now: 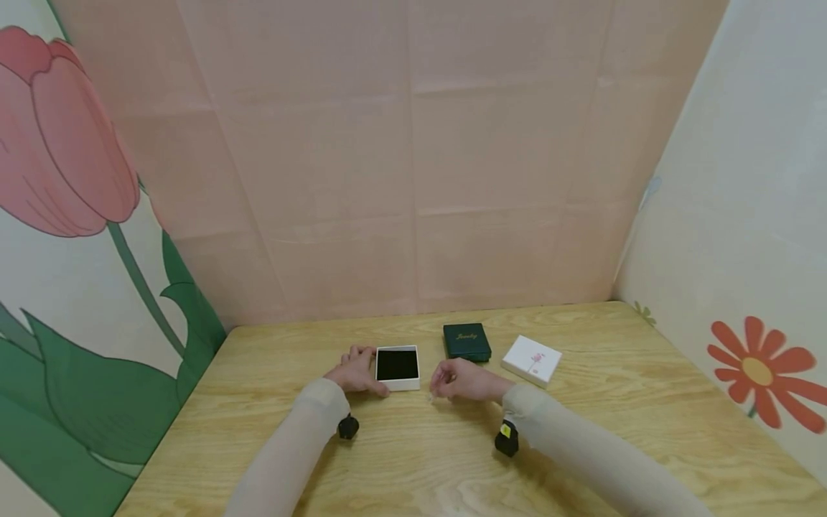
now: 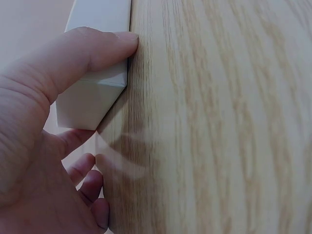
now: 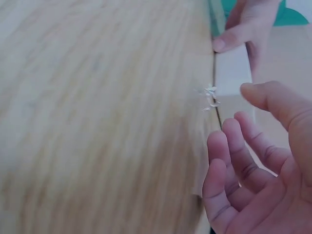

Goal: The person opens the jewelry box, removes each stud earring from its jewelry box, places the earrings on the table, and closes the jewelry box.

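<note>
A white open box [image 1: 402,385] with a black lining stands on the table. My left hand [image 1: 357,371] holds it at its left end. In the left wrist view the thumb [image 2: 95,48] lies along one side wall, while the other fingers spread past the corner. To the box's right is my right hand [image 1: 460,380], low over the table with loosely bent fingers. Its thumb and index fingertips stand apart in the right wrist view, nothing visible between them. Just beyond those fingertips appears a small silvery-white piece [image 3: 210,96] with leaf-like bits, like jewellery.
Behind the right hand sits a dark green box [image 1: 467,340] with gold lettering. A white lid or box [image 1: 533,360] with a pink flower print lies to its right. The wooden table [image 1: 413,459] meets a pink backdrop at the rear.
</note>
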Tool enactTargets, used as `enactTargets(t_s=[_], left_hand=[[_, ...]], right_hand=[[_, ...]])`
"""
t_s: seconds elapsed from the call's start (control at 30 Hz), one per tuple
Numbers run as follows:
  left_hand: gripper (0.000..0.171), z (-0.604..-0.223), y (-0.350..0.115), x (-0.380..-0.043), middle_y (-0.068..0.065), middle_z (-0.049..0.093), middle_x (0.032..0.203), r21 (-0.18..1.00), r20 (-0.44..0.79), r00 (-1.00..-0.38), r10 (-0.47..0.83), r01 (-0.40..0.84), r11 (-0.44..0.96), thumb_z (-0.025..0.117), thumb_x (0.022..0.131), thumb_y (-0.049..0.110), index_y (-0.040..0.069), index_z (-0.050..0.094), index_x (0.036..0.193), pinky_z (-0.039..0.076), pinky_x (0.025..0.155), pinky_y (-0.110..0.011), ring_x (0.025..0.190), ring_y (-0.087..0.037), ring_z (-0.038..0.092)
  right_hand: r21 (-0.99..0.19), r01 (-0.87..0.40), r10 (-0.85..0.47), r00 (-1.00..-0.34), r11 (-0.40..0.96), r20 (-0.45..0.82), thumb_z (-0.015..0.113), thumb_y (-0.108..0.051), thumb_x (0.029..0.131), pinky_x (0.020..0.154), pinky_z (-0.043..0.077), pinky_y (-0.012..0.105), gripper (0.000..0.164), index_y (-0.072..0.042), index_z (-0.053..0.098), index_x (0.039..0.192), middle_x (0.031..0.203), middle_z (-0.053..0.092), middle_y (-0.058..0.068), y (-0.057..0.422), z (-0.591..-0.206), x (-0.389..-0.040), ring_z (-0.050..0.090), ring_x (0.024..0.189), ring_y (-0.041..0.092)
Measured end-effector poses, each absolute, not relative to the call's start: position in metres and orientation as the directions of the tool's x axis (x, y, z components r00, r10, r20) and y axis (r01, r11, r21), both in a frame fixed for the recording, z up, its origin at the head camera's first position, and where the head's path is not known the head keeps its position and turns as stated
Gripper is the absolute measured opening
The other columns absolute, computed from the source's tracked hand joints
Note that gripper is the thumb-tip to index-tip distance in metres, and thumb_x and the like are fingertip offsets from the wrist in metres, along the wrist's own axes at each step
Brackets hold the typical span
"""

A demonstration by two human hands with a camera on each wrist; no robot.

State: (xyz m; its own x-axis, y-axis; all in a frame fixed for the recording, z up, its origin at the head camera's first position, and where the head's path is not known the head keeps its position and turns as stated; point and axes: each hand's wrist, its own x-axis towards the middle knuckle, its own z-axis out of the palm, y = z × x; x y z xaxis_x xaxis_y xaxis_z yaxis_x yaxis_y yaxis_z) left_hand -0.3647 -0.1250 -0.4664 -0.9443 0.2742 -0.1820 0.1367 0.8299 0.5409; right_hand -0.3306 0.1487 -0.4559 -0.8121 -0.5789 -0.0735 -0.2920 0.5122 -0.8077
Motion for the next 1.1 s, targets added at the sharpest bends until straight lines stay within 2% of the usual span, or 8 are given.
enactTargets(t_s=[0.17, 0.3, 0.43, 0.7, 0.83, 0.9, 1.0, 1.1], left_hand=[[0.094, -0.466, -0.125, -0.365, -0.015, 0.031, 0.141, 0.542, -0.177, -0.944, 0.278, 0.142, 0.828, 0.088, 0.063, 0.039, 0.01, 0.042, 0.14, 0.035, 0.099, -0.05, 0.115, -0.032, 0.033], [0.095, -0.466, -0.125, -0.366, -0.015, 0.031, 0.14, 0.543, -0.179, -0.944, 0.278, 0.141, 0.828, 0.088, 0.063, 0.039, 0.01, 0.042, 0.141, 0.035, 0.098, -0.05, 0.114, -0.032, 0.033], [0.097, -0.466, -0.124, -0.365, -0.014, 0.031, 0.14, 0.539, -0.188, -0.943, 0.274, 0.134, 0.831, 0.088, 0.063, 0.04, 0.011, 0.04, 0.142, 0.035, 0.099, -0.048, 0.114, -0.031, 0.033], [0.093, -0.463, -0.124, -0.364, -0.016, 0.03, 0.142, 0.537, -0.173, -0.944, 0.282, 0.15, 0.83, 0.087, 0.065, 0.039, 0.009, 0.041, 0.141, 0.035, 0.1, -0.049, 0.116, -0.032, 0.032], [0.092, -0.462, -0.126, -0.364, -0.014, 0.037, 0.134, 0.547, -0.143, -0.945, 0.296, 0.173, 0.819, 0.088, 0.063, 0.039, 0.008, 0.044, 0.138, 0.035, 0.098, -0.048, 0.113, -0.031, 0.034], [0.089, -0.463, -0.127, -0.365, -0.011, 0.043, 0.126, 0.571, -0.116, -0.945, 0.305, 0.188, 0.799, 0.089, 0.061, 0.039, 0.008, 0.048, 0.133, 0.036, 0.095, -0.046, 0.109, -0.029, 0.037], [0.083, -0.464, -0.129, -0.367, -0.008, 0.053, 0.114, 0.668, -0.092, -0.94, 0.329, 0.187, 0.721, 0.09, 0.061, 0.032, 0.007, 0.048, 0.128, 0.042, 0.088, -0.041, 0.102, -0.025, 0.047], [0.088, -0.458, -0.129, -0.367, -0.01, 0.057, 0.106, 0.765, -0.083, -0.934, 0.349, 0.165, 0.623, 0.09, 0.064, 0.024, 0.003, 0.041, 0.134, 0.045, 0.082, -0.038, 0.092, -0.022, 0.054]], right_hand=[[-0.816, -0.324, -0.59, -0.807, 0.479, -0.025, 0.063, -0.007, 0.091, 0.067, 0.05, 0.027, 0.015, 0.0, 0.062, 0.104, 0.092, 0.065, 0.006, 0.152, -0.45, -0.334, 0.059, 0.078, 0.014], [-0.812, -0.356, -0.601, -0.799, 0.463, 0.007, 0.065, -0.012, 0.091, 0.075, 0.051, 0.025, 0.026, 0.003, 0.06, 0.112, 0.099, 0.066, 0.009, 0.155, -0.446, -0.335, 0.06, 0.091, 0.016], [-0.849, -0.339, -0.621, -0.784, 0.405, 0.016, 0.063, -0.012, 0.093, 0.081, 0.051, 0.028, 0.035, 0.008, 0.054, 0.12, 0.108, 0.065, 0.018, 0.157, -0.443, -0.335, 0.061, 0.102, 0.023], [-0.863, -0.337, -0.644, -0.765, 0.376, 0.018, 0.06, -0.008, 0.094, 0.083, 0.05, 0.027, 0.034, 0.01, 0.052, 0.122, 0.112, 0.062, 0.025, 0.159, -0.443, -0.335, 0.059, 0.105, 0.03], [-0.865, -0.334, -0.659, -0.752, 0.374, 0.006, 0.06, -0.006, 0.093, 0.081, 0.05, 0.027, 0.032, 0.01, 0.053, 0.121, 0.111, 0.062, 0.026, 0.161, -0.446, -0.335, 0.059, 0.104, 0.03], [-0.865, -0.336, -0.664, -0.748, 0.372, 0.005, 0.06, -0.006, 0.093, 0.081, 0.049, 0.028, 0.032, 0.009, 0.054, 0.12, 0.11, 0.062, 0.024, 0.162, -0.448, -0.335, 0.059, 0.103, 0.027], [-0.865, -0.337, -0.664, -0.747, 0.371, 0.006, 0.063, -0.008, 0.092, 0.082, 0.05, 0.029, 0.033, 0.008, 0.055, 0.119, 0.108, 0.064, 0.021, 0.164, -0.451, -0.335, 0.06, 0.101, 0.022], [-0.861, -0.346, -0.664, -0.748, 0.373, 0.013, 0.064, -0.008, 0.091, 0.083, 0.05, 0.028, 0.032, 0.008, 0.056, 0.118, 0.106, 0.065, 0.018, 0.166, -0.452, -0.336, 0.06, 0.098, 0.019]])
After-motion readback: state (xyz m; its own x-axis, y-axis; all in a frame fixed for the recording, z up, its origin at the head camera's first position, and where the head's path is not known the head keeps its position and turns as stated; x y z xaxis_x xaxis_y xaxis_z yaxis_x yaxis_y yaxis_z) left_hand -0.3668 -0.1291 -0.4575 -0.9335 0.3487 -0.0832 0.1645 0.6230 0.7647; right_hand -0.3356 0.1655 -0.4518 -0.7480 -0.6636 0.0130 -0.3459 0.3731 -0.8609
